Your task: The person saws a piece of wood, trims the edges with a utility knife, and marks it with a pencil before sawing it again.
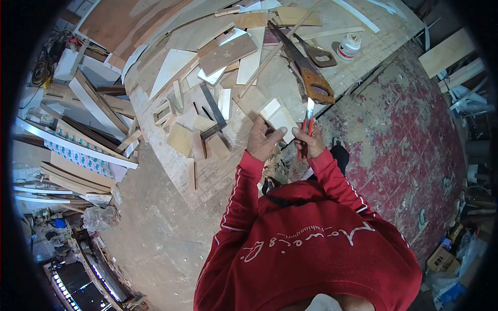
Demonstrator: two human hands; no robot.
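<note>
My left hand grips a small pale wooden piece near the table's front edge, its thumb laid over the near side. The piece is made of flat light boards with a step across the top. My right hand is closed around a red-handled tool with a bright metal blade pointing away from me; its exact kind is unclear. The right fingertips are right at the wooden piece's right edge. Beyond it lies a handsaw with a brown wooden handle. A try square rests to the left.
Wood offcuts are heaped across the worktable. A white jar stands at the back right, beside a second saw handle. Long boards lean at the left. The red floor is dusty.
</note>
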